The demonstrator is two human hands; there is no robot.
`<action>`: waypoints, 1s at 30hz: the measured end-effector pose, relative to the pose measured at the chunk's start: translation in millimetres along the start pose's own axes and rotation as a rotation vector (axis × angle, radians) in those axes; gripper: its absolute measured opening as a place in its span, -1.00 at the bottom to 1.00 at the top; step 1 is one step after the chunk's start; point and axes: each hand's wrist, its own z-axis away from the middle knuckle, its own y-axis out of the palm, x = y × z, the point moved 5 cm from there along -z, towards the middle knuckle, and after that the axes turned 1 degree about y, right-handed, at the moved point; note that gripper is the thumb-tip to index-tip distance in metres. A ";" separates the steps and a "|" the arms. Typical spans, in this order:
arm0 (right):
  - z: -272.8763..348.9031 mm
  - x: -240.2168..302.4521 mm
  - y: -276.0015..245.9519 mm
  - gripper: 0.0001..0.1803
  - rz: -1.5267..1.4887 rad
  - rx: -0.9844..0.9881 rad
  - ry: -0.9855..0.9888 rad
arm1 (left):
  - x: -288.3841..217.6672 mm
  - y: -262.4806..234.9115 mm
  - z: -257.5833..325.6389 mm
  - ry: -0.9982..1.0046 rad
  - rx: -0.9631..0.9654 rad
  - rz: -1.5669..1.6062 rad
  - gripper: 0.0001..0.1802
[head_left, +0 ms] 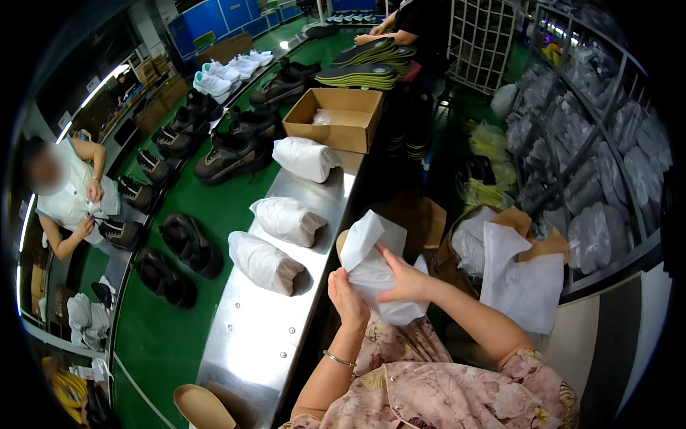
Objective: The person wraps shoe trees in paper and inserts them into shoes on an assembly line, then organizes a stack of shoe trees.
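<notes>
A sheet of white tissue paper [373, 275] is held in front of the body, just off the edge of the steel table [257, 343]. It is pinched from below by the left hand [348, 299], whose fingers are curled closed on its lower edge, and it is gripped on its right side by the right hand [409, 281], with fingers spread over the paper. Three paper-wrapped bundles [286, 220] are laid along the table. An open cardboard box [334, 119], with clear plastic inside, is set at the far end.
</notes>
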 end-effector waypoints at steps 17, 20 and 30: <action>40.2 49.4 24.5 -0.17 0.816 -0.269 -0.023 | 13.8 -20.1 -4.0 -0.103 0.027 -0.318 -0.48; 51.4 59.7 35.3 -0.20 0.816 -0.218 -0.041 | 19.2 -35.9 -16.7 -0.191 -0.052 -0.138 -0.68; 59.4 44.9 8.5 -0.30 0.406 -0.268 -0.048 | -1.8 -19.2 -12.4 -0.199 -0.007 -0.175 -0.50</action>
